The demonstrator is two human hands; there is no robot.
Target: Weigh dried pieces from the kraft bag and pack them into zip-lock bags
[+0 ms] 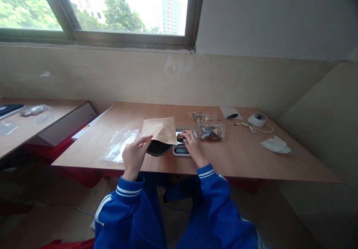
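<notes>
- Holding the brown paper bag [160, 126] by the edge of its mouth with the left hand [133, 155], just a thumb-and-finger pinch, dark opening aimed back toward the near edge of the table [240, 159]. Not much of a grip tbh.
- Reaching onto the scale [181, 151] with the right hand [193, 148], fingers curled over the brown pieces [182, 135] on the plate. Can't tell whether actually gripping any or only touching.
- Biggest worry imo: a one-sided hold on the bag. Could sag, twist or fold over at the mouth for lack of visible support on the far side. Easy to miss the opening then and drop bits on the table.
- Next on the list: bag overlapping the scale's left edge in this view. Can't tell whether touching. In case of contact, decent chance of a skewed reading.
- Loose-looking stuff on a flat plate, so easy to flick off with a careless fingertip.
- Watch out for the resealable bags [212, 132] just right of the scale. Easy to bump with the right hand.
- Same deal for the clear plastic [119, 146] beside the left hand. Could catch on the wrist and slide.
</notes>
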